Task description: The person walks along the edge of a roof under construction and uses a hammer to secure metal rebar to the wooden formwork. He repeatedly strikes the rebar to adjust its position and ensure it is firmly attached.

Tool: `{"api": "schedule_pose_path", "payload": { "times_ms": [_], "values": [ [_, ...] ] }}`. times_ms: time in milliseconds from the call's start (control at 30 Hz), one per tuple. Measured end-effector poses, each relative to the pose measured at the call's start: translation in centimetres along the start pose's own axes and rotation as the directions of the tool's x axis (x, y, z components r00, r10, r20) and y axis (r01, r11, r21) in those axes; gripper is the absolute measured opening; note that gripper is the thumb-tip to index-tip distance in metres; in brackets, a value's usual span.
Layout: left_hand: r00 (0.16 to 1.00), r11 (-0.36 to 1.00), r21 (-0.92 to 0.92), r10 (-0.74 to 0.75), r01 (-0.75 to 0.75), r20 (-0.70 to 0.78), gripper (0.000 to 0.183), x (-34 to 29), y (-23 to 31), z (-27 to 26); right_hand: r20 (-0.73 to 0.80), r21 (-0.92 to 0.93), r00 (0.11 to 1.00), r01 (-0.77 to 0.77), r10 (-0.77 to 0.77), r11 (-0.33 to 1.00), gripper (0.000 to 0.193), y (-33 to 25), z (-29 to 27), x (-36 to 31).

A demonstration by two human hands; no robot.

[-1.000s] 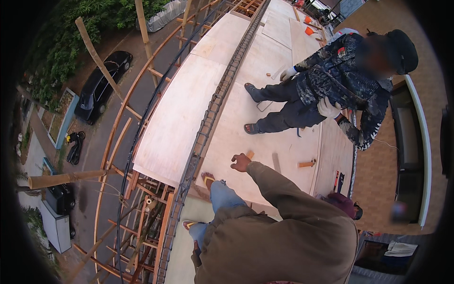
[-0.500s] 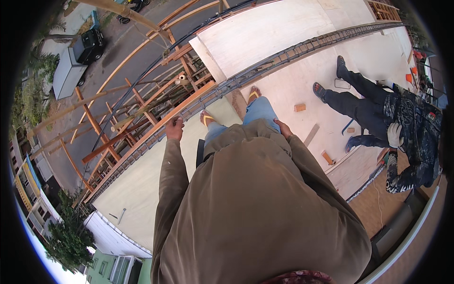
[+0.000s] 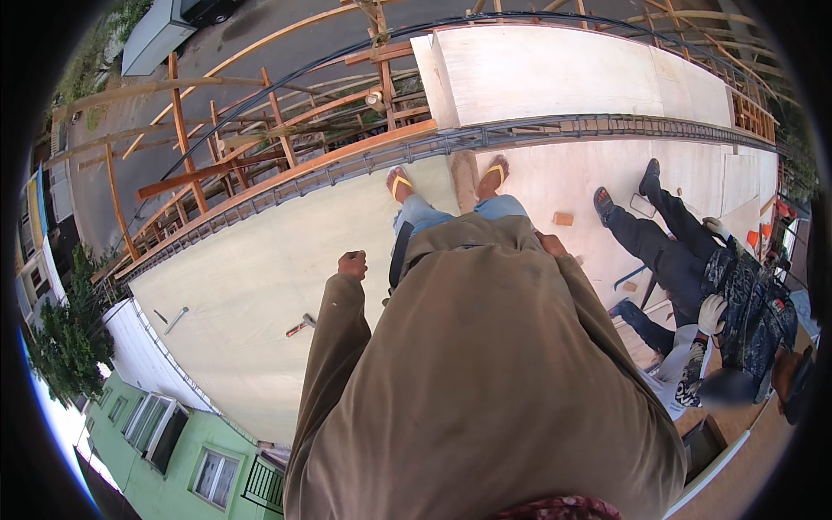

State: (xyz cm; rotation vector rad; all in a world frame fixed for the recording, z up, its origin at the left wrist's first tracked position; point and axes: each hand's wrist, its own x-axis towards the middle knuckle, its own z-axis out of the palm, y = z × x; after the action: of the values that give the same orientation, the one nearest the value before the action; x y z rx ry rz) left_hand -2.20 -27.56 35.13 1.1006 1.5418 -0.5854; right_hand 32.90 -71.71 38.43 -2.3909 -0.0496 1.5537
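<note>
My left hand (image 3: 352, 263) hangs beside my body above the pale plywood deck (image 3: 260, 243), its fingers curled in and nothing seen in them. On that deck lies a hammer (image 3: 302, 326) with a red and dark handle, the tool nearest to this hand but apart from it. My right hand (image 3: 553, 245) is low at my right hip, against the brown jacket (image 3: 485, 347); its fingers are mostly hidden. My feet in yellow-strapped sandals (image 3: 399, 183) stand either side of a brown board strip (image 3: 464, 180).
A long rebar cage (image 3: 347, 166) runs along the deck ahead of my feet. Beyond are timber scaffolding (image 3: 180, 139) and a street. At right a gloved co-worker (image 3: 737, 277) bends over; a wood block (image 3: 563, 219) lies between us. Another hammer-like tool (image 3: 176, 320) lies far left.
My view has swung, so the scene sits differently and the red-handled hammer shows at left. My left hand appears farther back from the rebar cage. The co-worker is bent lower.
</note>
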Motion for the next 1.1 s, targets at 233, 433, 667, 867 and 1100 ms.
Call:
{"api": "schedule_pose_path", "payload": {
  "times_ms": [233, 433, 667, 867, 1100],
  "values": [
    [0.977, 0.979, -0.027, 0.2, -0.203, -0.073, 0.037, 0.5, 4.5, 2.5, -0.302, 0.197, 0.95, 0.146, -0.082, 0.97, 0.049, -6.2, -6.2, -0.7],
    [0.933, 0.931, -0.124, 0.321, -0.342, -0.164, 0.038, 1.0, 6.9, 2.4, -0.294, 0.092, 0.936, 0.227, -0.191, 0.97, 0.049, -8.3, -7.7, -0.1],
    [0.976, 0.982, -0.012, 0.184, -0.187, -0.114, 0.037, 1.9, 3.5, 0.9, -0.249, 0.012, 0.958, 0.152, -0.144, 0.988, 0.049, -7.5, -6.3, -1.1],
    [0.983, 0.991, -0.07, 0.103, -0.115, -0.152, 0.037, 0.9, 1.2, 0.8, -0.254, 0.004, 0.962, 0.102, -0.098, 0.995, 0.047, -5.3, -5.6, -1.3],
    [0.981, 0.982, -0.06, 0.176, -0.182, -0.082, 0.036, 1.6, 3.5, 0.8, -0.258, 0.054, 0.961, 0.122, -0.104, 0.991, 0.048, -5.1, -5.3, -0.9]
  ]
}}
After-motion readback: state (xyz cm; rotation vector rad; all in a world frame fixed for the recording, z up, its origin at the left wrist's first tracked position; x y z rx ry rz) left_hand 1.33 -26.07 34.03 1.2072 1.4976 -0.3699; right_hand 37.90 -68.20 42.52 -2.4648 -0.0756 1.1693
